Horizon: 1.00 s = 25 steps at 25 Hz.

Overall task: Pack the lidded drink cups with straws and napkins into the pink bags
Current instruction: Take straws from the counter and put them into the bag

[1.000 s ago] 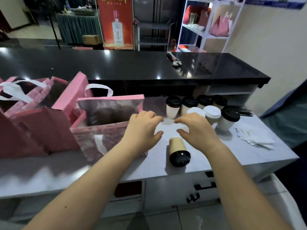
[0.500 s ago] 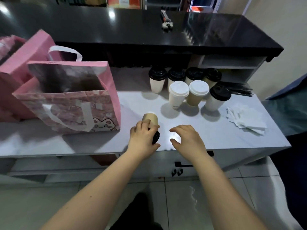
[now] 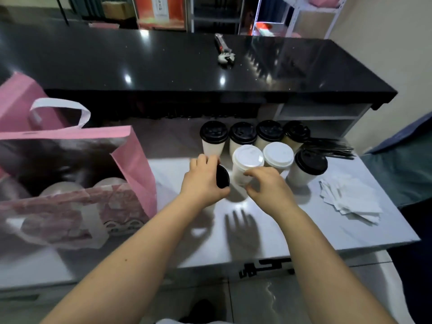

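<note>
Lifted off the counter point(image 3: 304, 230) since before, the black-lidded cup point(image 3: 222, 176) sits tipped in the left hand point(image 3: 203, 181), near the pink bag point(image 3: 135, 164), which seems to hold two already. Right hand point(image 3: 266, 185) curls at a white-lidded cup point(image 3: 245, 160), grip unclear. Seven standing cups point(image 3: 268, 134), straws point(image 3: 327, 148) and napkins point(image 3: 350, 199) are unpacked.

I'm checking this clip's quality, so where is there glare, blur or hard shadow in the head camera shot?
Head view: bright glare spots on the black counter; the pink bag at left is blurred; the left hand, gripping a black-lidded cup, and the right hand throw crisp shadows on the grey worktop; counter edges bow.
</note>
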Tool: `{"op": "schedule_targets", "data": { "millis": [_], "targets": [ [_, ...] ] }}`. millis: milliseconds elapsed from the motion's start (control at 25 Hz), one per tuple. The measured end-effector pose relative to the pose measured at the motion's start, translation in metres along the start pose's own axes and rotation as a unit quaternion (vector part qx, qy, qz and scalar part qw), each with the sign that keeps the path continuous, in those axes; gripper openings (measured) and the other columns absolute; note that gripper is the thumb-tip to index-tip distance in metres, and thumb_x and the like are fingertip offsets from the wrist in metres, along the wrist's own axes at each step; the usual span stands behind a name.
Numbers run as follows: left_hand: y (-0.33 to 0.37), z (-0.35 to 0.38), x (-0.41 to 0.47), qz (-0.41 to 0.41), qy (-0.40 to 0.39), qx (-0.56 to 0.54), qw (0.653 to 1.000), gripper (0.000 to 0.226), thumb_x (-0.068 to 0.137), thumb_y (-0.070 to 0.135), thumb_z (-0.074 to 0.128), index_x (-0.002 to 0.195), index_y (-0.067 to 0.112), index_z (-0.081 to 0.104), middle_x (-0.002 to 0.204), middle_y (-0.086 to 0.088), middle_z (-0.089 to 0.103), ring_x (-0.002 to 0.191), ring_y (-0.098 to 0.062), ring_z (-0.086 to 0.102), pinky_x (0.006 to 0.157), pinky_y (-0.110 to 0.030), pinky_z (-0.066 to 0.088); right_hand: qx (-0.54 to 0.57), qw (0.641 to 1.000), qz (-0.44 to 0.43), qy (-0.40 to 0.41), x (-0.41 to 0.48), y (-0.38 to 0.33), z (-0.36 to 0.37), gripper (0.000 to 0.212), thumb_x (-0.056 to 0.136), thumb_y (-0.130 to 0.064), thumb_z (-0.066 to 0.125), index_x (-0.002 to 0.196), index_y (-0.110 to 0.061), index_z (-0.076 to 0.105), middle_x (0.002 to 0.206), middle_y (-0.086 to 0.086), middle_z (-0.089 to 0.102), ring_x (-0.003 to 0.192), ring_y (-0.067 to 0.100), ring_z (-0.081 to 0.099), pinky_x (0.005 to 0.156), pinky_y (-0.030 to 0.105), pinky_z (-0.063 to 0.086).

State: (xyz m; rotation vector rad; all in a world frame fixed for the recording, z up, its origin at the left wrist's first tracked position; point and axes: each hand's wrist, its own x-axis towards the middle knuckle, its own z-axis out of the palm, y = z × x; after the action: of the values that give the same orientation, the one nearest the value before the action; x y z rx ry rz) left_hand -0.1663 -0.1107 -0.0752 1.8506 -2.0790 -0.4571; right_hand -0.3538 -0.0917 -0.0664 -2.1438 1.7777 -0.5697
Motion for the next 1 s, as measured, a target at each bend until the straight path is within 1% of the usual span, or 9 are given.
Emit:
{"op": "schedule_targets", "data": {
  "millis": [200, 280, 360, 480, 560, 640, 800, 880, 1000],
  "targets": [
    [0.001, 0.007, 0.045, 0.009, -0.004, 0.026, 1.000, 0.063, 0.074, 0.049, 0.062, 0.129, 0.023, 0.043, 0.126, -0.003, 0.044, 0.119, -0.027, 0.036, 0.089, -0.041, 0.046, -0.007, 1.000, -0.008, 0.022, 0.031, 0.008, -0.010, 0.032, 0.082, -0.015, 0.066, 0.114, -0.017, 0.065, 0.111, -0.003, 0.065, 0.110, 0.024, 0.049, 0.090, 0.035, 0.042],
    [0.001, 0.008, 0.052, 0.020, 0.021, 0.060, 0.998, 0.061, 0.076, 0.051, 0.060, 0.129, 0.027, 0.044, 0.125, -0.001, 0.044, 0.119, -0.026, 0.037, 0.091, -0.041, 0.043, 0.000, 0.999, -0.026, 0.037, 0.042, 0.013, -0.012, 0.028, 0.084, -0.016, 0.066, 0.112, -0.016, 0.066, 0.108, -0.003, 0.066, 0.107, 0.024, 0.051, 0.089, 0.034, 0.042],
    [0.002, 0.007, 0.059, 0.026, 0.040, 0.086, 0.995, 0.058, 0.076, 0.054, 0.059, 0.128, 0.030, 0.047, 0.121, 0.000, 0.045, 0.117, -0.026, 0.038, 0.092, -0.041, 0.038, 0.008, 0.998, -0.040, 0.045, 0.053, 0.018, -0.015, 0.027, 0.085, -0.018, 0.066, 0.112, -0.016, 0.066, 0.110, -0.004, 0.066, 0.108, 0.023, 0.051, 0.091, 0.031, 0.039],
    [0.007, 0.011, 0.066, 0.031, 0.043, 0.118, 0.992, 0.058, 0.077, 0.055, 0.058, 0.128, 0.029, 0.050, 0.126, 0.000, 0.047, 0.120, -0.026, 0.039, 0.093, -0.042, 0.035, 0.022, 0.997, -0.057, 0.048, 0.065, 0.034, -0.025, 0.027, 0.086, -0.019, 0.065, 0.113, -0.018, 0.066, 0.112, -0.006, 0.065, 0.111, 0.018, 0.050, 0.095, 0.028, 0.037],
    [0.015, 0.012, 0.068, 0.040, 0.077, 0.118, 0.989, 0.057, 0.077, 0.055, 0.053, 0.125, 0.025, 0.056, 0.127, -0.001, 0.051, 0.120, -0.027, 0.042, 0.093, -0.043, 0.036, 0.014, 0.996, -0.081, 0.046, 0.071, 0.049, -0.034, 0.024, 0.086, -0.019, 0.065, 0.110, -0.019, 0.066, 0.108, -0.008, 0.066, 0.108, 0.018, 0.051, 0.094, 0.029, 0.039],
    [0.029, 0.009, 0.073, 0.050, 0.140, 0.102, 0.984, 0.056, 0.073, 0.053, 0.047, 0.117, 0.023, 0.062, 0.119, -0.001, 0.057, 0.114, -0.028, 0.049, 0.088, -0.041, 0.039, 0.017, 0.993, -0.105, 0.042, 0.078, 0.061, -0.043, 0.021, 0.085, -0.017, 0.065, 0.106, -0.019, 0.067, 0.104, -0.007, 0.067, 0.105, 0.019, 0.051, 0.091, 0.031, 0.041],
    [0.091, 0.013, 0.091, 0.054, 0.212, 0.075, 0.973, 0.049, 0.072, 0.047, 0.051, 0.113, 0.024, 0.065, 0.110, 0.002, 0.061, 0.107, -0.026, 0.053, 0.085, -0.041, 0.043, 0.011, 0.986, -0.164, 0.021, 0.092, 0.099, -0.066, 0.022, 0.084, -0.017, 0.064, 0.105, -0.019, 0.067, 0.103, -0.008, 0.066, 0.103, 0.019, 0.051, 0.090, 0.034, 0.043],
    [0.134, 0.025, 0.106, 0.070, 0.215, 0.073, 0.971, 0.048, 0.071, 0.046, 0.054, 0.113, 0.024, 0.065, 0.109, 0.001, 0.061, 0.105, -0.026, 0.054, 0.084, -0.041, 0.044, 0.005, 0.986, -0.163, 0.031, 0.100, 0.127, -0.083, 0.024, 0.083, -0.015, 0.064, 0.107, -0.019, 0.067, 0.104, -0.007, 0.067, 0.102, 0.020, 0.052, 0.088, 0.034, 0.044],
    [0.194, 0.053, 0.131, 0.083, 0.188, 0.075, 0.976, 0.050, 0.070, 0.048, 0.050, 0.111, 0.024, 0.065, 0.107, 0.000, 0.061, 0.102, -0.027, 0.055, 0.082, -0.041, 0.043, -0.007, 0.989, -0.143, 0.045, 0.108, 0.177, -0.108, 0.021, 0.081, -0.016, 0.065, 0.101, -0.016, 0.069, 0.098, -0.003, 0.069, 0.096, 0.026, 0.055, 0.081, 0.038, 0.047]
  ]
}}
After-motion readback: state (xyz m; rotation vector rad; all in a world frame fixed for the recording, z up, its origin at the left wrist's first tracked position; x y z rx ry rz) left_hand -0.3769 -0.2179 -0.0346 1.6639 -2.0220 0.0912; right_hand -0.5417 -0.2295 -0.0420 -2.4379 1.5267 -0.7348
